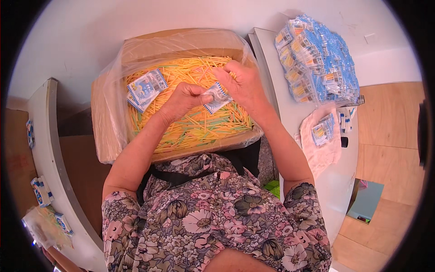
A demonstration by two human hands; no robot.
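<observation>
Over a cardboard box lined with clear plastic, my left hand pinches a small blue-and-white plastic packet between thumb and fingers. My right hand is closed at the packet's upper right side. Yellow stick ends show among its fingers; how many it holds is hidden. Thin yellow, orange and green sticks fill the box. On top of them at the left lie a few flat packets of the same kind, overlapping.
To the right, a large clear bag of filled packets stands on a white table. Nearer, a pink cloth has packets lying on it. At the left, another white surface holds small packs, and another person's arm shows.
</observation>
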